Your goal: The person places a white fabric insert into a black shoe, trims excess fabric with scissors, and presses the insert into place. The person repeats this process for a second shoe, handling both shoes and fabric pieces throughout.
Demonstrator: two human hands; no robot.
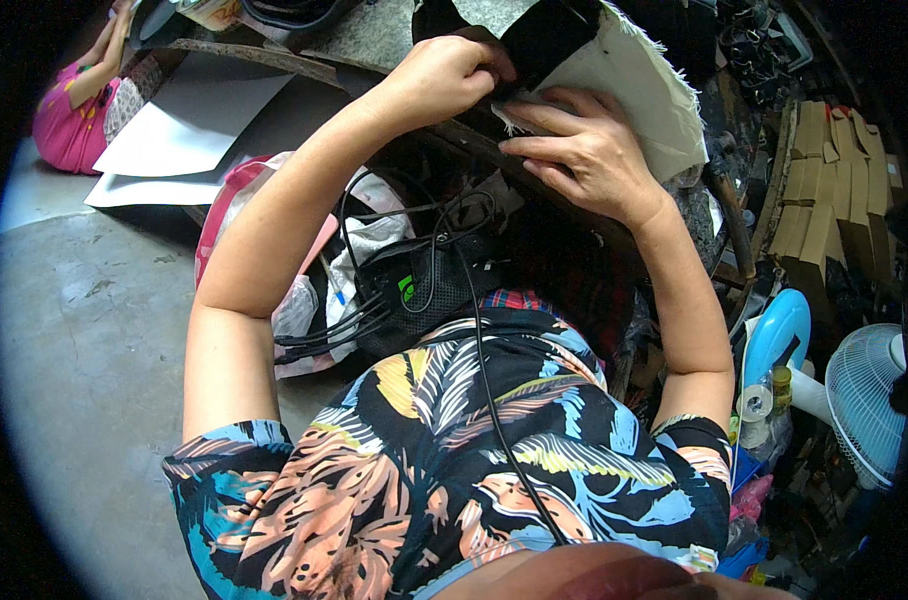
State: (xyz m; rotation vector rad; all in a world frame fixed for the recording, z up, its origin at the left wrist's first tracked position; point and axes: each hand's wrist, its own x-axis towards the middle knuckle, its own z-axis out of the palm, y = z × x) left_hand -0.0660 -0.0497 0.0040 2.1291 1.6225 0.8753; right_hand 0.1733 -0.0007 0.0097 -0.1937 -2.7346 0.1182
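An off-white cloth piece with frayed edges [649, 95] lies over the front of a worktop at the top of the view. Dark black material [549, 40] covers part of it and folds up to the left. My left hand [452, 82] is closed, its fingers curled in at the black material's edge, fingertips partly hidden there. My right hand [589, 150] rests on the pale cloth with fingers stretched toward the left hand; a small frayed corner shows by its fingertips.
White sheets [179, 125] lie at the left, near a person in pink [74, 115]. Below my arms sits a black mesh bag with cables [414, 285]. Cardboard pieces [824, 190], a fan [869, 400] and a blue round-edged object [779, 335] crowd the right.
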